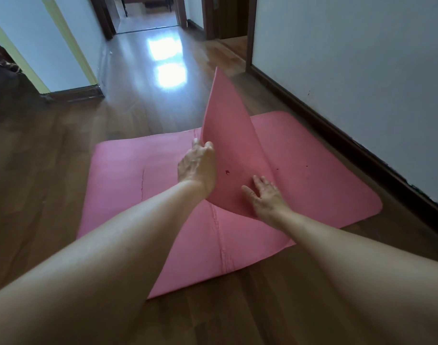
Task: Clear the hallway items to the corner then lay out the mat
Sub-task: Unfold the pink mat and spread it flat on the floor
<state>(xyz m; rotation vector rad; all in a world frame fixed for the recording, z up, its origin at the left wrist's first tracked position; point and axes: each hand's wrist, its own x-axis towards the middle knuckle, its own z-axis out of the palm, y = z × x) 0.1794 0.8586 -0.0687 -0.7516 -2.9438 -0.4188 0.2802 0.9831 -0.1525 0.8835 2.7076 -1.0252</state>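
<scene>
A pink foam mat (pixel 128 175) lies partly folded on the wooden hallway floor. Its upper layer (pixel 228 125) stands raised in a tall pointed flap over the lower layer. My left hand (pixel 198 168) grips the left edge of that raised flap, fingers curled round it. My right hand (pixel 265 195) lies with spread, straight fingers against the base of the flap near the fold. The mat's right part (pixel 325 185) rests flat near the right wall.
A white wall with dark skirting (pixel 362 145) runs along the right. A wall corner with yellow trim (pixel 71 70) stands at left. The wooden floor (pixel 150 95) stretches ahead to open doorways (pixel 150 18), with bright glare on it.
</scene>
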